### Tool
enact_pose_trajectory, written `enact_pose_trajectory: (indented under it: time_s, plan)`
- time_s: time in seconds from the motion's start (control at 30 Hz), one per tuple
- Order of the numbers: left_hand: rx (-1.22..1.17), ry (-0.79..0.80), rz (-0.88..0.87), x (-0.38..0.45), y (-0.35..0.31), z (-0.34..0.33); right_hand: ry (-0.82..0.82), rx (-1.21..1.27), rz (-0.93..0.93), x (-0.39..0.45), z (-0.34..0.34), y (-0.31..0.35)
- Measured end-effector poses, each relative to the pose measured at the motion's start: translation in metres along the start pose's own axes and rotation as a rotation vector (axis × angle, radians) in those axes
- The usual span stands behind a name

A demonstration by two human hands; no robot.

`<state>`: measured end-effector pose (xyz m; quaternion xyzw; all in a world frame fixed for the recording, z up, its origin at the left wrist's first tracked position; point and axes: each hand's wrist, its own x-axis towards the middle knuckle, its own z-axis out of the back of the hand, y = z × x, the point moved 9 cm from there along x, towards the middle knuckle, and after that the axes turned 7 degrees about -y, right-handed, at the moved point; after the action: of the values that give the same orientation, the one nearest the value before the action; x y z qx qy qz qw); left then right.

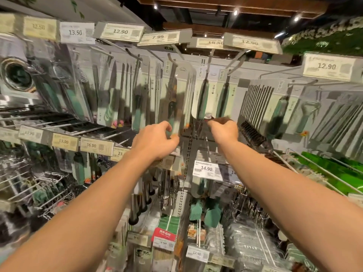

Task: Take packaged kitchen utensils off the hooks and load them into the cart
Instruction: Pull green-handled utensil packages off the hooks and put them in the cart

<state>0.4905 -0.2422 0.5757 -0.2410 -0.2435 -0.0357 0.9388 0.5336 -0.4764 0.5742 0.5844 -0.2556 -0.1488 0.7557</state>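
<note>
Far left, upper row: a round metal strainer (15, 75) in clear packaging, with green-handled tools (72, 101) hanging beside it under price tags reading 13.50 and 12.90 (120, 32).
Left, lower rail: price tags 13.90 (63, 141) and 36.90 mounted on a rail of wire hooks.
Left hand (155, 142): raised to the hook row, fingers curled around the lower end of a packaged knife (172, 107) with a green handle; the pack hangs upright from its hook (171, 57).
Centre, upper row: more carded utensils on hooks beneath tags 7.99 (158, 37) and 10.50.
Right hand (224, 128): raised level with the left, fingers bent and pinching the bottom edge of a packaged green-handled utensil (202, 99), which hangs from the rail above.
Centre, below the hands: price tag 14.90 (206, 168); under it, green silicone brushes (213, 214) and further packaged goods.
Right, upper row: a dark comb-like rack pack (255, 101) and a peeler pack (306, 114) beneath a 12.90 tag (327, 66).
Far right: bright green items (332, 169) in wire shelving.
</note>
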Motion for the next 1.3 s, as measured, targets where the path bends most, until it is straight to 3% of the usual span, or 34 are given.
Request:
enact_pose_trajectory:
  time_s: [0.1,0.3,0.6,0.9,1.07,1.3]
  plan:
    - [0.021,-0.024,0.025,-0.011,-0.010,0.006,0.043,-0.076,0.134,-0.015,0.009,0.014]
    - [-0.012,-0.189,0.175,-0.055,-0.017,0.044,0.239,0.020,0.336,-0.071,0.004,0.050]
    - [0.092,-0.387,0.475,-0.216,0.036,0.106,0.647,0.143,0.404,-0.242,-0.028,0.042]
    - [0.181,-0.504,0.895,-0.511,0.135,0.126,1.110,0.064,0.403,-0.485,-0.071,-0.058]
    - [0.185,-0.456,1.209,-0.675,0.172,0.107,1.402,-0.050,0.393,-0.615,-0.070,-0.138]
    - [0.177,-0.388,1.424,-0.824,0.195,0.075,1.724,-0.264,0.297,-0.733,-0.058,-0.233]
